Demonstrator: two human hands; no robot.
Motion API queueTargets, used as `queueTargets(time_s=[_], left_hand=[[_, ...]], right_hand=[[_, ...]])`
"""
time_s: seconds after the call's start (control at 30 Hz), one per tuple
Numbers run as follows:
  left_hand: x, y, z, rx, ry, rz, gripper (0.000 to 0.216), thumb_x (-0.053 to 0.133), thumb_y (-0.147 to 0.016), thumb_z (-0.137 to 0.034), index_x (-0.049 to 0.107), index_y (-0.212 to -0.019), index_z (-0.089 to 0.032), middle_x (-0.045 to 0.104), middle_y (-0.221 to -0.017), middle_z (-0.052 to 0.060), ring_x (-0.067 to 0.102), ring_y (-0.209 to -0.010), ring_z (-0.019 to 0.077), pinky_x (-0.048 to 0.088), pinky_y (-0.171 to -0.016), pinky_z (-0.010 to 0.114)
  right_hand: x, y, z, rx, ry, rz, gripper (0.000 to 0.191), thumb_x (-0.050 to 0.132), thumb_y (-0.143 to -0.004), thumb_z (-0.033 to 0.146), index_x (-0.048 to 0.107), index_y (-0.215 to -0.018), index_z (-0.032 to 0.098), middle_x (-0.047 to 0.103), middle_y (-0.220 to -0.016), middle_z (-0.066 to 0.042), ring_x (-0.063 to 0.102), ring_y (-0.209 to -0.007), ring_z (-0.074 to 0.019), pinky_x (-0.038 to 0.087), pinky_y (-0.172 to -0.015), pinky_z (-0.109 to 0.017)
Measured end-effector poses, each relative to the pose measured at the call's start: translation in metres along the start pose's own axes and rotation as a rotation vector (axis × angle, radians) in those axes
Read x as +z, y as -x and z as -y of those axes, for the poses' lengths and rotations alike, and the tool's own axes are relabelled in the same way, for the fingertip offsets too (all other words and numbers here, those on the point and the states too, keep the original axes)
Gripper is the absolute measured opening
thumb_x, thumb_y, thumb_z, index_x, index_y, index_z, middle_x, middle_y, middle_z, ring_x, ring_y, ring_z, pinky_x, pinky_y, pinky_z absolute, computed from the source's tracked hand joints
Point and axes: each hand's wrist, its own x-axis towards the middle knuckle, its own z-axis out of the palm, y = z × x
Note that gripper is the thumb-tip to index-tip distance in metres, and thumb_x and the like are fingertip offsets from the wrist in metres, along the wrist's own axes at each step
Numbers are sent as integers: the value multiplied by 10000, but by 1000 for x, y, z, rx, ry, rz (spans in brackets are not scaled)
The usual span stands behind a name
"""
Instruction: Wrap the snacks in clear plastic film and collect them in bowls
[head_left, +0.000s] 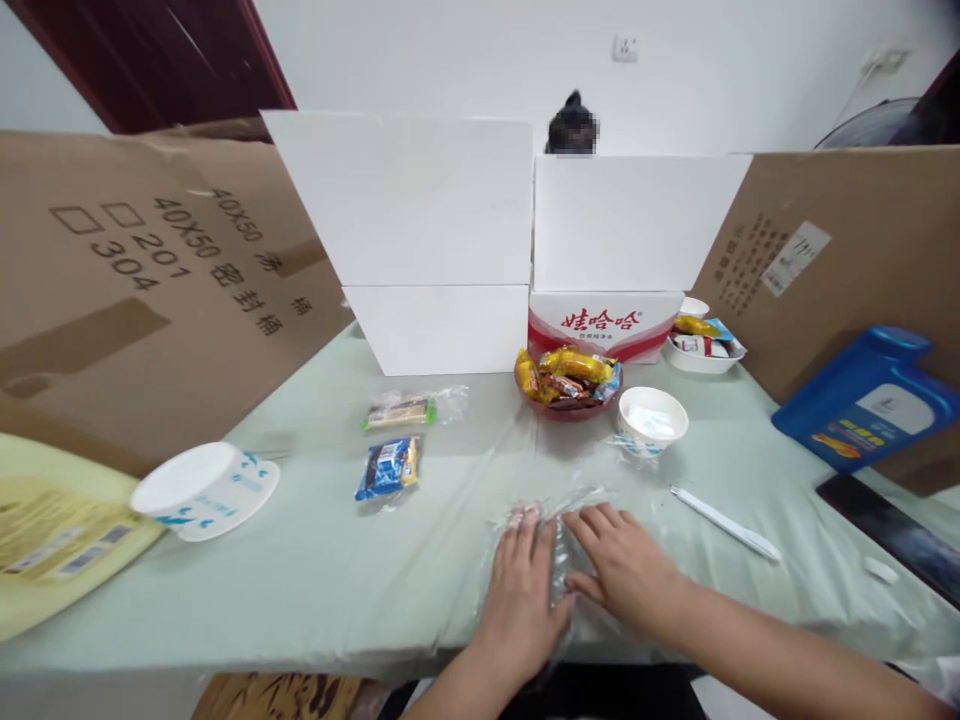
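Near the table's front edge, my left hand (523, 590) lies flat with fingers stretched forward on a clear plastic bag (561, 545). Just right of it, my right hand (621, 560) rests on the same bag, fingers extended and palm down. Some of the bag is hidden under both hands. A white pen (725, 523) lies to the right of my right hand. Beyond the hands stands a white paper bowl (653, 420) with something white inside. A reddish bowl (568, 393) of wrapped snacks is behind and left of it.
Two snack packets, one blue (388, 468) and one green-edged (401, 410), lie left. A tipped paper bowl (206, 490) sits near a yellow package (60, 540). Cardboard (150, 290) and white box panels (435, 200) wall the table. Right are a blue bottle (870, 400) and a phone (892, 535).
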Motion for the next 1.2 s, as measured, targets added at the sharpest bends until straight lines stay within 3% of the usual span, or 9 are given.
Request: queueTargets(time_s=[0.13, 0.27, 0.4, 0.6, 0.7, 0.8, 0.93, 1.03, 1.2], left_hand=[[-30, -9, 14, -186, -24, 83, 652, 571, -838, -372, 392, -1416, -130, 422, -1463, 171, 359, -1366, 343, 319, -1104, 528], [-61, -29, 26, -218, -77, 107, 601, 562, -862, -357, 418, -1395, -118, 441, -1442, 189, 422, -1324, 329, 377, -1063, 475], [-66, -44, 27, -152, -95, 148, 491, 608, -837, -304, 529, -1296, -147, 520, -1377, 164, 480, -1277, 316, 401, -1047, 456], [-72, -35, 56, -243, 180, 117, 467, 594, -819, -355, 581, -1240, -154, 572, -1326, 151, 568, -1179, 282, 471, -975, 421], [-85, -24, 78, -344, 453, 60, 448, 490, -868, -436, 593, -1200, -154, 657, -1184, 118, 660, -979, 220, 546, -813, 343], [-91, -22, 78, -348, 366, -68, 354, 459, -880, -408, 645, -1046, -157, 700, -1010, 90, 667, -873, 205, 550, -777, 340], [-76, -36, 56, 22, 124, 96, 325, 507, -893, -322, 622, -1183, -228, 618, -1271, 88, 553, -1194, 240, 416, -1038, 447], [-62, -48, 52, 37, -114, 221, 566, 639, -825, -402, 498, -1357, -268, 408, -1489, 118, 277, -1410, 356, 208, -1109, 623], [-67, -36, 65, 37, -194, 47, 470, 550, -891, -362, 509, -1334, -213, 374, -1499, 147, 220, -1430, 350, 180, -1115, 630]], right_hand=[[31, 36, -31, 62, 1, -20, 832, 601, -777, 639, 424, -1423, 144, 400, -1470, -198, 289, -1360, -416, 285, -1042, -586], [19, 41, -41, 78, -73, -25, 730, 586, -795, 631, 511, -1358, 172, 423, -1460, -174, 345, -1331, -389, 317, -1040, -572], [9, 17, -39, 75, -159, -154, 512, 508, -904, 482, 555, -1298, 159, 517, -1365, -173, 472, -1233, -311, 399, -1017, -497], [46, -2, -64, 134, -61, -96, 846, 441, -843, 688, 356, -1465, 120, 292, -1534, -188, 166, -1425, -394, 257, -1093, -571], [50, 2, -69, 124, -29, -97, 843, 410, -847, 707, 371, -1460, 130, 297, -1533, -186, 175, -1420, -406, 231, -1093, -587], [38, 2, -66, 86, -26, -125, 816, 435, -838, 706, 426, -1428, 143, 356, -1505, -184, 239, -1403, -391, 223, -1098, -587], [30, -6, -64, 35, -52, -117, 847, 418, -845, 715, 384, -1452, 125, 331, -1519, -184, 235, -1414, -363, 220, -1120, -551], [37, -7, -71, 8, -76, -52, 874, 438, -838, 710, 353, -1467, 110, 298, -1530, -190, 181, -1428, -381, 231, -1110, -587], [27, 24, -82, 12, -131, -168, 675, 489, -889, 573, 446, -1418, 156, 377, -1499, -159, 242, -1419, -348, 266, -1112, -597]])
